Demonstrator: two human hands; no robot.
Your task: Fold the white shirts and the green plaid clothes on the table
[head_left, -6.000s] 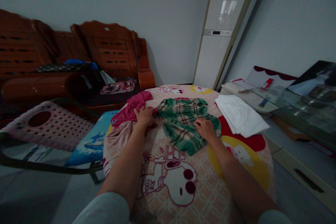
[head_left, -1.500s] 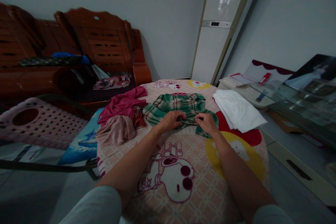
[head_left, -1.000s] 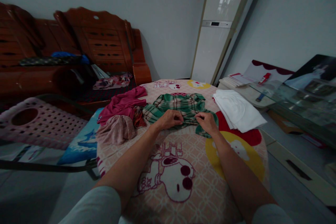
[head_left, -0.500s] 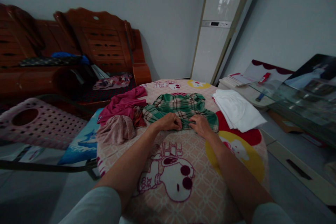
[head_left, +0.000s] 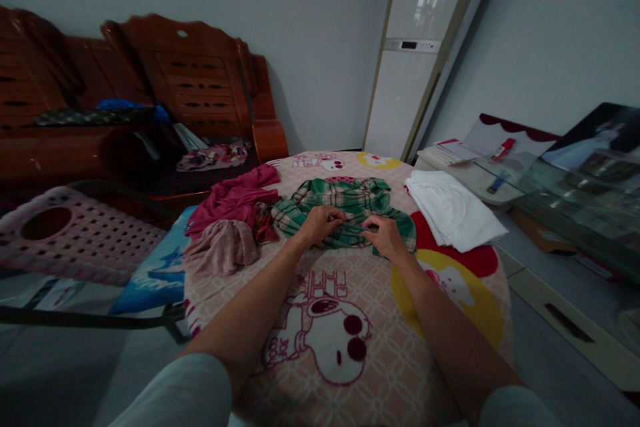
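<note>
A green plaid shirt lies bunched on a round table draped with a patterned pink cloth. At the shirt's near side, my left hand pinches a bit of the fabric. My right hand grips the same garment a short way to the right, fingers closed on it. Left of the shirt rest a magenta garment and a crumpled dusty-pink one. A folded white garment sits to the right.
A wooden sofa stands behind on the left, with a pink woven-backed chair and a blue cushion nearer. On the right is a glass-topped cabinet. A tall white air conditioner stands at the back.
Both hands have moved slightly up and away from me, lifting the near edge of the plaid shirt a little. The other garments have stayed put.
</note>
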